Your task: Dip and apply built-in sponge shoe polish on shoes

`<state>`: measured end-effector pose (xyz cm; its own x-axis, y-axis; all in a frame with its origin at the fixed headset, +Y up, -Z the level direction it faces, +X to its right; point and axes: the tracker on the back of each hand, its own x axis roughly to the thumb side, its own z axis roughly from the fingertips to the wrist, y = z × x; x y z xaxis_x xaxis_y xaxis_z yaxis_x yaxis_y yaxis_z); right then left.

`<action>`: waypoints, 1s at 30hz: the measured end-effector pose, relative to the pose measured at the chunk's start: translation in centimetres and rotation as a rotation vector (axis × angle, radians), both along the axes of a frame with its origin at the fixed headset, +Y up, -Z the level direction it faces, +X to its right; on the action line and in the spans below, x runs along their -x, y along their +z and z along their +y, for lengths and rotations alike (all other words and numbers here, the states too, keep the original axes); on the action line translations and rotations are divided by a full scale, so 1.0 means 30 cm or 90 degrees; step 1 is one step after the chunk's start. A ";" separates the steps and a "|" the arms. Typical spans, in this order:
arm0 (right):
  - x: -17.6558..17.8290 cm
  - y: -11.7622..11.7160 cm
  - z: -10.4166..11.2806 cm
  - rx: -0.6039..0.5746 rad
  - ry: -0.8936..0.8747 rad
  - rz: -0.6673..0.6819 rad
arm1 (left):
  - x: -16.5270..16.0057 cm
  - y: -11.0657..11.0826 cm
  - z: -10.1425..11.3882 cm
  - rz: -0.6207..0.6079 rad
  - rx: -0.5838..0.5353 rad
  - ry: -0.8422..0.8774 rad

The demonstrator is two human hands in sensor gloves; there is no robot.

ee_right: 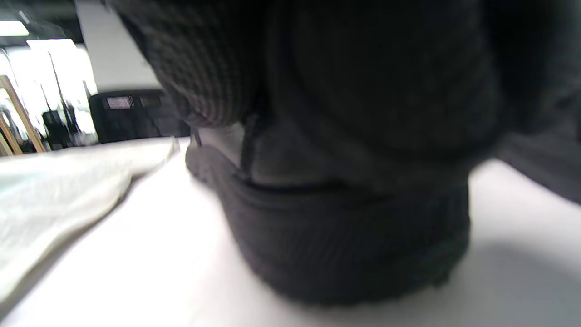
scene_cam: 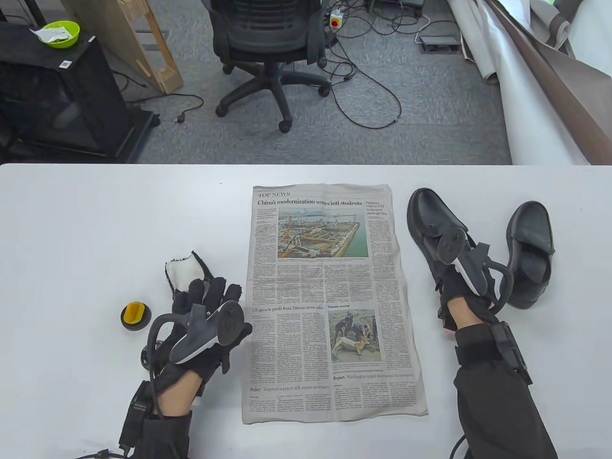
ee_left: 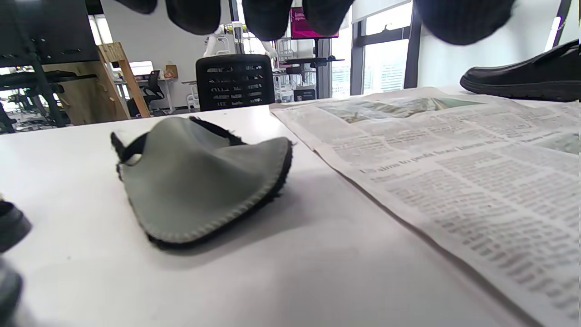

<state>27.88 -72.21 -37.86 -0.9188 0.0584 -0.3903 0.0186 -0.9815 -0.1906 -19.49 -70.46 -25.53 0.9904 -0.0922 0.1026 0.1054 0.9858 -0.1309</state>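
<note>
Two black shoes lie right of the newspaper [scene_cam: 330, 306]. My right hand [scene_cam: 456, 282] grips the heel end of the nearer shoe [scene_cam: 430, 215]; in the blurred right wrist view my gloved fingers [ee_right: 204, 68] lie over that heel [ee_right: 345, 236]. The second shoe [scene_cam: 528, 248] lies apart, further right. The round polish tin with its yellow sponge [scene_cam: 135, 315] stands at the left. My left hand [scene_cam: 210, 289] is open, its fingertips [ee_left: 268, 18] hanging just above a white polishing mitt [scene_cam: 184, 272], which also shows in the left wrist view [ee_left: 199, 181], untouched.
The white table's far edge [scene_cam: 306, 165] runs across the view, with an office chair [scene_cam: 267, 43] and floor cables beyond it. A small dark round object [scene_cam: 145, 356] lies beside my left wrist.
</note>
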 end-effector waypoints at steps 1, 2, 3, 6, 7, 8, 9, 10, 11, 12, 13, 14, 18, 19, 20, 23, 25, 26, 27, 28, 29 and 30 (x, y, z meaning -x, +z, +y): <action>0.008 0.017 0.023 -0.043 0.002 0.026 | 0.011 0.002 0.010 0.008 -0.011 -0.003; 0.016 0.037 0.041 -0.073 0.006 0.041 | 0.020 0.003 0.016 0.011 -0.018 -0.004; 0.032 0.063 0.069 -0.121 0.018 0.072 | 0.030 0.004 0.022 0.018 -0.025 -0.003; 0.080 0.150 0.154 -0.204 0.043 0.191 | 0.061 0.006 0.031 0.039 -0.030 0.007; 0.093 0.177 0.176 -0.222 0.045 0.244 | 0.069 0.007 0.032 0.045 -0.031 0.008; 0.105 0.212 0.199 -0.237 0.028 0.299 | 0.080 0.007 0.034 0.051 -0.033 0.006; 0.114 0.238 0.209 -0.248 0.004 0.322 | 0.093 0.010 0.039 0.064 -0.041 0.004; 0.129 0.257 0.214 -0.237 -0.017 0.348 | 0.101 0.012 0.043 0.072 -0.050 0.004; 0.151 0.280 0.205 -0.203 -0.041 0.393 | 0.115 0.015 0.049 0.082 -0.063 0.008; 0.170 0.298 0.196 -0.190 -0.051 0.435 | 0.125 0.018 0.051 0.089 -0.071 0.011; 0.185 0.314 0.187 -0.193 -0.052 0.448 | 0.131 0.019 0.052 0.093 -0.073 0.013; 0.215 0.338 0.165 -0.186 -0.044 0.486 | 0.140 0.021 0.052 0.100 -0.075 0.015; 0.286 0.388 0.120 -0.133 -0.015 0.552 | 0.158 0.018 0.039 0.107 -0.070 0.016; 0.293 0.392 0.116 -0.132 -0.014 0.552 | 0.160 0.016 0.035 0.104 -0.066 0.022; 0.313 0.400 0.101 -0.120 -0.003 0.569 | 0.162 0.013 0.031 0.111 -0.061 0.031; 0.343 0.408 0.067 -0.083 0.009 0.596 | 0.167 0.011 0.032 0.118 -0.069 0.023; 0.358 0.411 0.045 -0.061 0.020 0.610 | 0.168 0.011 0.035 0.117 -0.072 0.023; 0.361 0.412 0.038 -0.053 0.022 0.615 | 0.169 0.010 0.034 0.116 -0.071 0.026; 0.367 0.413 0.025 -0.043 0.024 0.625 | 0.169 0.009 0.034 0.115 -0.069 0.029; 0.371 0.413 0.017 -0.035 0.024 0.627 | 0.172 0.007 0.035 0.117 -0.069 0.033; 0.374 0.413 0.008 -0.025 0.025 0.627 | 0.174 0.006 0.037 0.119 -0.071 0.034; 0.378 0.413 0.000 -0.015 0.032 0.630 | 0.177 0.005 0.041 0.121 -0.076 0.033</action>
<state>16.54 -72.22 -25.48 -0.8320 0.0087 0.5548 -0.1186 -0.9795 -0.1626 -24.80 -69.23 -25.39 0.9947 -0.0403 -0.0946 0.0381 0.9989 -0.0258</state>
